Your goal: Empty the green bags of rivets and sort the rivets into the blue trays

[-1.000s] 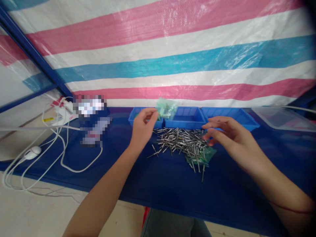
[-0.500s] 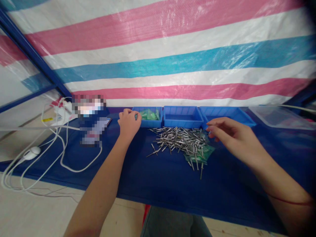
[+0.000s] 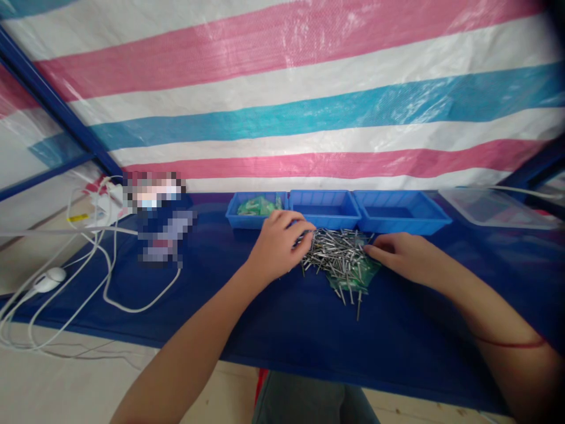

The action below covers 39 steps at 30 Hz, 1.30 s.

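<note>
A heap of small metal pins (image 3: pixel 338 253) lies on the blue cloth-covered table (image 3: pixel 282 318), partly on top of green plastic bags (image 3: pixel 353 281). My left hand (image 3: pixel 278 244) rests on the heap's left edge with its fingers curled over the pins. At the heap's right edge lies my right hand (image 3: pixel 404 256), its fingers bent down and touching the pins. Whether either hand holds pins is hidden. Behind the heap stand three blue bins; the left bin (image 3: pixel 253 213) holds filled green bags.
The middle bin (image 3: pixel 324 209) and right bin (image 3: pixel 399 212) stand side by side at the back. A clear tray (image 3: pixel 494 207) is at far right. White cables (image 3: pixel 106 265) and a mouse (image 3: pixel 48 278) lie at left. A striped tarp hangs behind.
My left hand dropped a green bag into the left bin, then swung right onto the pin heap. My right hand lowered from above onto the heap's right edge.
</note>
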Motion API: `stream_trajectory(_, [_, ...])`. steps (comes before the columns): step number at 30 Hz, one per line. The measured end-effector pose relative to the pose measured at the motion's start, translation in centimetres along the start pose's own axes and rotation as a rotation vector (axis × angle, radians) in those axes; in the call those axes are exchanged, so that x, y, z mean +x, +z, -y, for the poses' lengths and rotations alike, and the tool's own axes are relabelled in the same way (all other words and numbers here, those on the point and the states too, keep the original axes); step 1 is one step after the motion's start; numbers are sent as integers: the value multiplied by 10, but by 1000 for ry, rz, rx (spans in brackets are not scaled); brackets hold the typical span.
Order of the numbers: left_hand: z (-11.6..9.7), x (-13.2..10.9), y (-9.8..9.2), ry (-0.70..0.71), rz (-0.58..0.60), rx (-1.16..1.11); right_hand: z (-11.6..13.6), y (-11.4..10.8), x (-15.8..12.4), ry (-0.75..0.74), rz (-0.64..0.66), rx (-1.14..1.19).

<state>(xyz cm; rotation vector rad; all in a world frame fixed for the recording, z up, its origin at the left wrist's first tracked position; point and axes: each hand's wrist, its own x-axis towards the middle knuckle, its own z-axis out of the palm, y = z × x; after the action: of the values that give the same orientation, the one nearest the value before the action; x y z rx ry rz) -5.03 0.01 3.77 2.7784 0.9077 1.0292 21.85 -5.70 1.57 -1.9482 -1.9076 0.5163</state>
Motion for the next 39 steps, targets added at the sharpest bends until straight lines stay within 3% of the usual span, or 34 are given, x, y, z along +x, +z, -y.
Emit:
stream_trajectory(3, [-13, -2, 10, 102, 116, -80, 3, 1, 2, 5, -6, 68])
stream_trajectory(6, [-14, -5, 14, 108, 171, -102, 4, 0, 4, 56, -9, 150])
stream_trajectory(15, [-6, -4, 8, 56, 167, -103, 0, 4, 2, 186, 15, 430])
stream_trajectory(22, [-9, -6, 8, 40, 202, -109, 6, -4, -1, 145, 13, 575])
stream_trajectory(31, [-8, -4, 10, 36, 166, -146, 8, -30, -17, 23, -203, 690])
stream_trajectory(35, [-11, -4, 9, -11, 188, -258, 17, -24, -23, -102, -66, 811])
stream_trajectory(39, [-16, -4, 8, -69, 290, -466, 23, -14, -25, -194, 68, 881])
